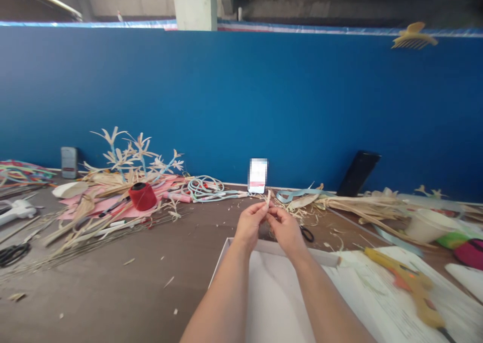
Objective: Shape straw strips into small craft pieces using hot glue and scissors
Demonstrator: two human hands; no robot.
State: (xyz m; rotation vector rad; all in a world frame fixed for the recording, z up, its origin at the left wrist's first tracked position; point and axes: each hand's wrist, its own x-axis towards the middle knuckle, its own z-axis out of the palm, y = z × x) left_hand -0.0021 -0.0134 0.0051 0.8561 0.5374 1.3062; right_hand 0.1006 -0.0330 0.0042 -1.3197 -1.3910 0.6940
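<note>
My left hand (249,223) and my right hand (284,226) meet above the far edge of a shallow white box (279,303). Both are closed in a pinch around a small pale strip (269,197), perhaps dried husk, whose tip sticks up between the fingertips. Its lower part is hidden by the fingers. Just beyond my hands, a phone (258,174) with a lit, blurred-out screen leans upright against the blue partition. Black-handled scissors (307,234) lie partly hidden behind my right hand.
Husk flowers (141,149), a red thread spool (142,197) and coiled pale cord (206,188) lie at the left. On the right are a yellow glue gun (407,282) on papers, a white cup (430,226), dried husks (358,209) and a leaning black phone (357,173).
</note>
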